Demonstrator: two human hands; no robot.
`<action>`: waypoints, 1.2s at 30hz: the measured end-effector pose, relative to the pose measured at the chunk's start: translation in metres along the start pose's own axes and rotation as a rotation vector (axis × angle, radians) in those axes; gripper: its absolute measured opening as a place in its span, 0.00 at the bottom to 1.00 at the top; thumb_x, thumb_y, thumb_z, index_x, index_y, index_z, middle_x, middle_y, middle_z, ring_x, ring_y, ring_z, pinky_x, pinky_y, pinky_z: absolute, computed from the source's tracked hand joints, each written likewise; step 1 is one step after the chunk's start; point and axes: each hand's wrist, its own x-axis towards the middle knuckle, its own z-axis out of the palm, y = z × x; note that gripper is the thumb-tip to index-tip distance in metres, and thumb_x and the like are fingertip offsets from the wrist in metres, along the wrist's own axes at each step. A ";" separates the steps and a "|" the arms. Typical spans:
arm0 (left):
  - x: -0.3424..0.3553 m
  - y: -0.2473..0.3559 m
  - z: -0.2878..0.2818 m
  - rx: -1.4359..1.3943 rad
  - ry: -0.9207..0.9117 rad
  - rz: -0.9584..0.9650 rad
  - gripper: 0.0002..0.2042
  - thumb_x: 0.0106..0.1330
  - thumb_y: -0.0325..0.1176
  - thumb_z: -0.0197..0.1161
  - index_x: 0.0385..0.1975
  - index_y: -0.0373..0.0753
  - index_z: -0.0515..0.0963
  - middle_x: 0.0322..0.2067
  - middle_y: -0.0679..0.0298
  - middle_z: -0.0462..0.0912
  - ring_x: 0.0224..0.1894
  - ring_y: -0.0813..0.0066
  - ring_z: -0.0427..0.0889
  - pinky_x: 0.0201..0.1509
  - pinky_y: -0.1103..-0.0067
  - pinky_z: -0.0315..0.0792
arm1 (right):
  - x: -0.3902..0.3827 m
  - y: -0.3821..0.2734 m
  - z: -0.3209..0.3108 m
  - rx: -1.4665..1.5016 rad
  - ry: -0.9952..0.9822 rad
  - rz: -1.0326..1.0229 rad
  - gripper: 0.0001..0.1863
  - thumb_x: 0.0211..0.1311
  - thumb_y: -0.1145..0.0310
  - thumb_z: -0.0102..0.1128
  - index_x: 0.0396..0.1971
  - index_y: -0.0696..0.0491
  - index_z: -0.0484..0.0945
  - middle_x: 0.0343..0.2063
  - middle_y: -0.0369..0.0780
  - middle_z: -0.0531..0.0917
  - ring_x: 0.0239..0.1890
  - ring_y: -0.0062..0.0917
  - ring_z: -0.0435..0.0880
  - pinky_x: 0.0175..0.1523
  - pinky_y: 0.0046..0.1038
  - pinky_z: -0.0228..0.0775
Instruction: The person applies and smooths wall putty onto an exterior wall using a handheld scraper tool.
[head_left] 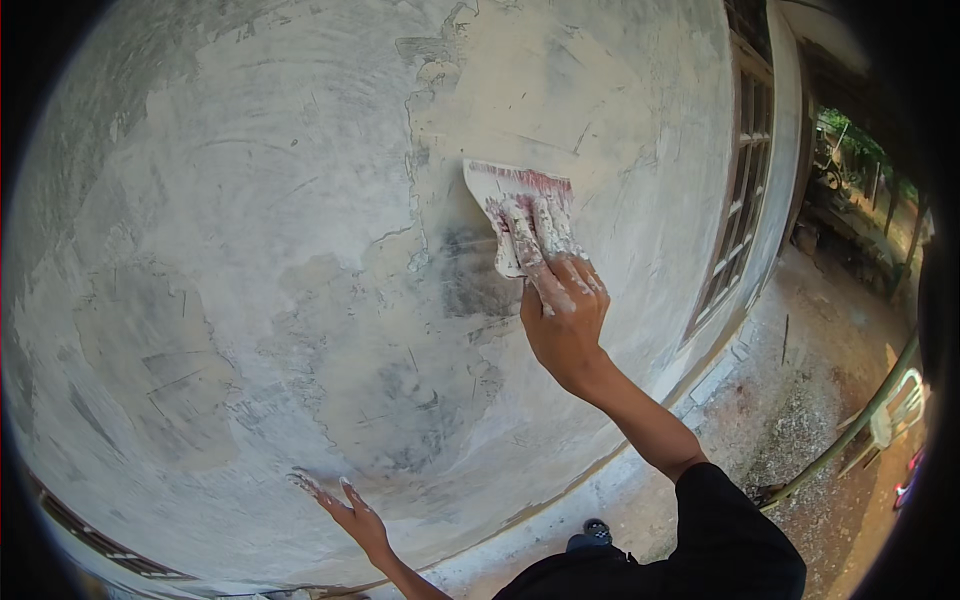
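Observation:
A wide putty knife [482,182], caked in white putty with reddish streaks near its edge, is in my right hand [565,305]. Its broad edge lies against or very close to the plastered wall [250,180]. White putty coats the fingers of that hand, which press along the blade and hide much of it. Lower down on the left, my left hand [358,520] has its fingers stretched apart and smeared with putty. Nothing is in it. Whether its fingertips touch the wall I cannot tell.
A barred window [745,170] is set in the wall to the right, and another frame [105,535] shows at the lower left. Rough ground [790,400] runs along the wall's foot. A pale plastic chair [895,410] and a slanting pole [850,430] stand at the right.

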 end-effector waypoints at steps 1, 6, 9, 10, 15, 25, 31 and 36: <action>0.000 0.002 -0.001 0.003 0.010 -0.035 0.29 0.72 0.36 0.47 0.67 0.33 0.46 0.70 0.51 0.44 0.72 0.58 0.41 0.72 0.69 0.39 | 0.002 -0.005 0.009 -0.042 0.001 -0.014 0.16 0.45 0.80 0.59 0.38 0.54 0.78 0.29 0.41 0.78 0.35 0.35 0.78 0.37 0.36 0.70; 0.001 0.007 0.006 0.037 0.017 -0.067 0.29 0.72 0.35 0.46 0.67 0.32 0.46 0.70 0.51 0.43 0.72 0.58 0.42 0.72 0.69 0.39 | -0.091 -0.015 0.027 -0.041 -0.171 -0.235 0.13 0.40 0.76 0.61 0.32 0.54 0.79 0.28 0.40 0.77 0.33 0.32 0.78 0.42 0.34 0.72; 0.004 0.001 0.004 0.077 0.020 -0.012 0.29 0.72 0.36 0.46 0.67 0.32 0.46 0.70 0.51 0.43 0.72 0.58 0.41 0.72 0.69 0.39 | -0.061 -0.014 -0.010 0.112 -0.032 -0.191 0.17 0.36 0.79 0.63 0.33 0.55 0.79 0.23 0.42 0.77 0.27 0.36 0.77 0.31 0.35 0.69; 0.004 -0.008 0.004 0.049 0.014 -0.042 0.29 0.72 0.35 0.46 0.67 0.31 0.46 0.70 0.51 0.43 0.72 0.58 0.41 0.72 0.69 0.39 | -0.038 -0.015 -0.022 0.083 0.069 -0.173 0.16 0.37 0.80 0.62 0.33 0.55 0.79 0.22 0.42 0.77 0.26 0.37 0.76 0.29 0.36 0.67; 0.002 -0.009 0.004 0.032 0.010 -0.067 0.28 0.71 0.34 0.47 0.67 0.31 0.47 0.69 0.50 0.43 0.72 0.58 0.41 0.72 0.70 0.38 | 0.093 0.011 -0.007 -0.077 0.367 -0.090 0.11 0.48 0.80 0.58 0.35 0.57 0.78 0.23 0.43 0.77 0.28 0.38 0.76 0.32 0.36 0.67; 0.000 0.012 -0.005 0.031 -0.012 -0.023 0.29 0.70 0.32 0.48 0.67 0.31 0.46 0.70 0.50 0.43 0.72 0.58 0.42 0.72 0.70 0.38 | -0.035 -0.014 0.007 -0.063 -0.095 -0.398 0.13 0.35 0.77 0.64 0.28 0.53 0.78 0.25 0.39 0.77 0.28 0.31 0.78 0.34 0.33 0.71; 0.001 -0.001 -0.003 0.046 -0.010 -0.023 0.29 0.71 0.34 0.48 0.67 0.31 0.46 0.69 0.50 0.43 0.71 0.58 0.43 0.72 0.70 0.40 | 0.104 0.034 -0.044 -0.128 0.450 -0.048 0.07 0.51 0.81 0.55 0.32 0.63 0.78 0.25 0.50 0.79 0.25 0.41 0.79 0.30 0.34 0.69; 0.002 -0.012 0.005 0.117 -0.025 -0.079 0.29 0.71 0.35 0.48 0.67 0.29 0.47 0.69 0.50 0.44 0.71 0.57 0.45 0.71 0.70 0.42 | 0.159 0.062 -0.019 -0.103 0.252 0.174 0.12 0.53 0.75 0.54 0.38 0.58 0.79 0.32 0.48 0.81 0.30 0.44 0.80 0.35 0.40 0.71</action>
